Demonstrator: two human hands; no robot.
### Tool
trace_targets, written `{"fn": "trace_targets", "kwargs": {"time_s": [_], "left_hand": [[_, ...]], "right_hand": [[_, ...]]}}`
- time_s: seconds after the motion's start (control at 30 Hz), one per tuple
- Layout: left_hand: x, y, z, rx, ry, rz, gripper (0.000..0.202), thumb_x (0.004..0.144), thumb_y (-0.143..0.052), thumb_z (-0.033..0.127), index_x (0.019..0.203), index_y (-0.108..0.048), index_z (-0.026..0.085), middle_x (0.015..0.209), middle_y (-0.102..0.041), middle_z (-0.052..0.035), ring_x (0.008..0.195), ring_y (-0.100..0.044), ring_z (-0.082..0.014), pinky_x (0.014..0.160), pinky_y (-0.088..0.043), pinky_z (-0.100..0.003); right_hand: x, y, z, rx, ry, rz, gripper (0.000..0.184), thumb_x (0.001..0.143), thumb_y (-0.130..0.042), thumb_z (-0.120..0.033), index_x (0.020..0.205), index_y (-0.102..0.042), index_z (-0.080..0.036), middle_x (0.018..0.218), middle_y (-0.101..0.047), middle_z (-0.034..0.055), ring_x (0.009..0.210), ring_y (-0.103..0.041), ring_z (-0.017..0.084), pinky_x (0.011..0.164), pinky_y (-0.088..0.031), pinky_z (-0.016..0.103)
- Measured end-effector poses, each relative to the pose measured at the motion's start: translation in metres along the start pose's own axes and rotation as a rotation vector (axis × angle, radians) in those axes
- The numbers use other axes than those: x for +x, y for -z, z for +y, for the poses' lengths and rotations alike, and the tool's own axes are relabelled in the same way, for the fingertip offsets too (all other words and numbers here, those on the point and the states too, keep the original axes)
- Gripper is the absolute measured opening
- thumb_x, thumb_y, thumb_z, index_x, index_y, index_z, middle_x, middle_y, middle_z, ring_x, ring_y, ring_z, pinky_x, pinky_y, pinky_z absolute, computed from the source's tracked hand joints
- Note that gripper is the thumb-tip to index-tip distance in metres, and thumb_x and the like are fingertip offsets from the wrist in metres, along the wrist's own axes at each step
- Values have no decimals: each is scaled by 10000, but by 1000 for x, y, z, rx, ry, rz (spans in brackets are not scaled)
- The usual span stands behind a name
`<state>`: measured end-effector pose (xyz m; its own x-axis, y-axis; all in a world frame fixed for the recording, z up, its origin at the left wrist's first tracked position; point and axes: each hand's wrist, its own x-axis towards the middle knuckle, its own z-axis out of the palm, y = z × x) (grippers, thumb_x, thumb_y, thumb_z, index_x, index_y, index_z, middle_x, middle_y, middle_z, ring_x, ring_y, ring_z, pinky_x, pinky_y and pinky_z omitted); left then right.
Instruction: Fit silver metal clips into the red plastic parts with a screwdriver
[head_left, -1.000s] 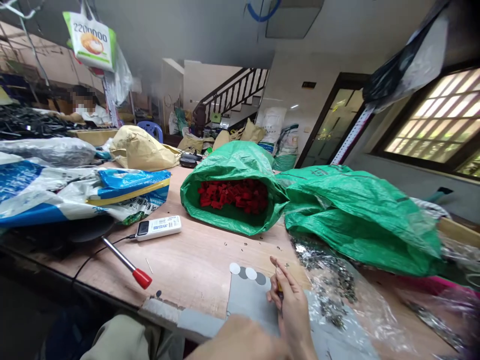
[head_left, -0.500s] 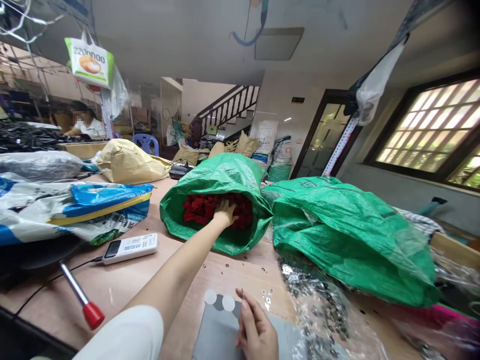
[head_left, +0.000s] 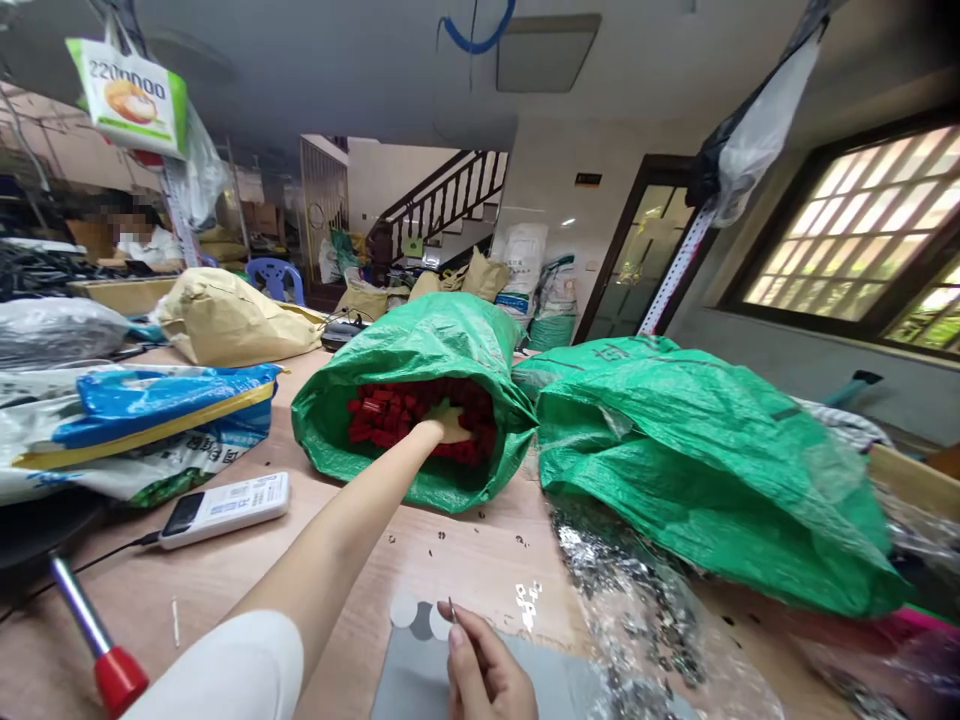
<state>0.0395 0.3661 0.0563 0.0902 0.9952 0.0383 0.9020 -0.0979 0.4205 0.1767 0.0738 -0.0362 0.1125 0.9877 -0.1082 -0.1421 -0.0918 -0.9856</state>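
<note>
My left hand [head_left: 450, 422] reaches deep into the mouth of a green woven sack [head_left: 420, 345] lying on its side, and rests among the small red plastic parts [head_left: 379, 415] inside; its fingers are buried in them. My right hand [head_left: 484, 675] stays near the table's front edge, pinching a thin metal tool [head_left: 451, 608] above a grey mat [head_left: 409, 680] with pale round dots.
A second green sack [head_left: 697, 465] lies at the right, with a clear bag of small metal bits [head_left: 622, 580] before it. A white remote [head_left: 225, 508], a red-tipped metal handle [head_left: 94, 640] and a blue-and-white sack [head_left: 135, 420] lie at the left. A person sits far back left.
My left arm stretched forward from the table's front edge into the green sack and has sunk a little deeper among the red parts. The right hand shifted slightly left.
</note>
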Motion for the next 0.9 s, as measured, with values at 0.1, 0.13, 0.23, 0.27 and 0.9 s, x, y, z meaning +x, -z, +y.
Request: {"fn": "trace_targets", "kwargs": {"time_s": [0.1, 0.13, 0.23, 0.27, 0.9], "left_hand": [[-28, 3, -7, -33, -10, -10, 544, 897, -606, 515, 1326, -551, 185, 1420, -524, -132, 1256, -536, -296, 1042, -437, -520], [-39, 4, -10, -46, -11, 0, 566, 881, -612, 548, 1316, -562, 190, 1387, -560, -129, 1232, -559, -295, 1025, -457, -491], [-66, 10, -16, -93, -14, 16, 653, 776, -658, 658, 1244, -630, 204, 1257, -666, -117, 1147, -625, -313, 942, -511, -390], [-74, 13, -17, -110, -21, 11, 636, 765, -665, 662, 1205, -655, 203, 1206, -693, -110, 1106, -648, -305, 908, -524, -360], [-140, 19, 7, 41, 106, 73, 307, 864, -693, 395, 1029, -675, 137, 1214, -638, -110, 1180, -573, -271, 1001, -470, -492]], "right_hand": [[-2, 2, -12, -42, 74, -10, 622, 702, -675, -690, 964, -796, -138, 447, -446, -23, 345, -334, 98, 346, -314, 239], [-2, 3, -16, -51, 102, -10, 605, 707, -676, -679, 956, -798, -142, 448, -450, -22, 355, -350, 107, 354, -336, 245], [-4, 7, -29, -86, 126, -53, 555, 731, -679, -630, 985, -796, -151, 449, -457, -22, 399, -399, 133, 396, -393, 258], [-4, 8, -32, -97, 121, -79, 553, 740, -675, -618, 1010, -793, -149, 462, -470, -20, 413, -411, 138, 411, -405, 262], [-4, 16, -44, 286, 223, 102, 513, 834, -673, -492, 1188, -673, -121, 626, -440, -67, 497, -406, 82, 457, -384, 219]]}}
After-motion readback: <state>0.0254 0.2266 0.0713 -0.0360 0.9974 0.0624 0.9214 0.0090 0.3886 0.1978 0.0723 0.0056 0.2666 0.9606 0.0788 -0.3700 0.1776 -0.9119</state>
